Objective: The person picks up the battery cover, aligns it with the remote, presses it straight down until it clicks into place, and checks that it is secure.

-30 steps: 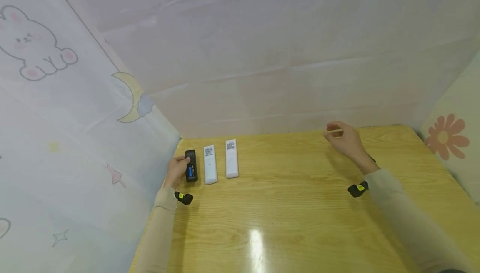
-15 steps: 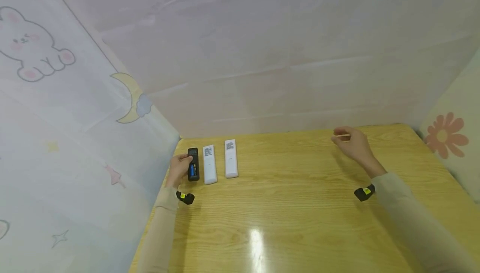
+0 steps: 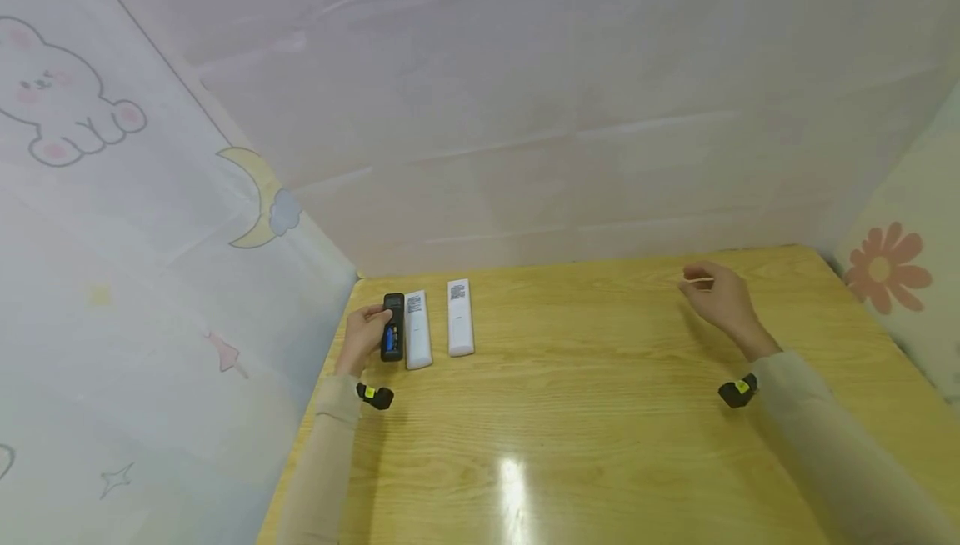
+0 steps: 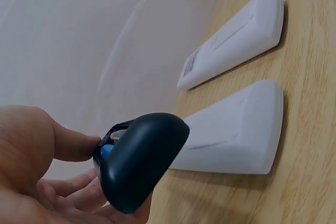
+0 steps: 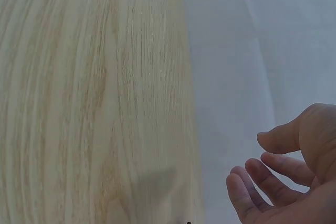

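My left hand (image 3: 363,337) grips a black remote control (image 3: 392,328) at the table's left, thumb on its back and fingers underneath. Its battery bay is uncovered and shows a blue battery (image 3: 392,338). In the left wrist view the black remote (image 4: 144,156) is raised over the table, its rounded end towards the camera. Right beside it lies a white remote (image 3: 418,330), back side up with a printed label. A second white remote (image 3: 461,317) lies parallel, further right. Far to the right, my right hand (image 3: 722,302) hovers over the table, fingers loosely curved, holding nothing.
A wooden table (image 3: 570,412) fills the lower view. Behind it rises a pale sheet wall (image 3: 525,112), with a cartoon-printed sheet (image 3: 165,295) along the left edge and a flower-printed one (image 3: 922,312) at the right.
My left hand has lifted the black remote and shifted it right, close to the nearer white remote. My right hand has drifted right and slightly towards me.
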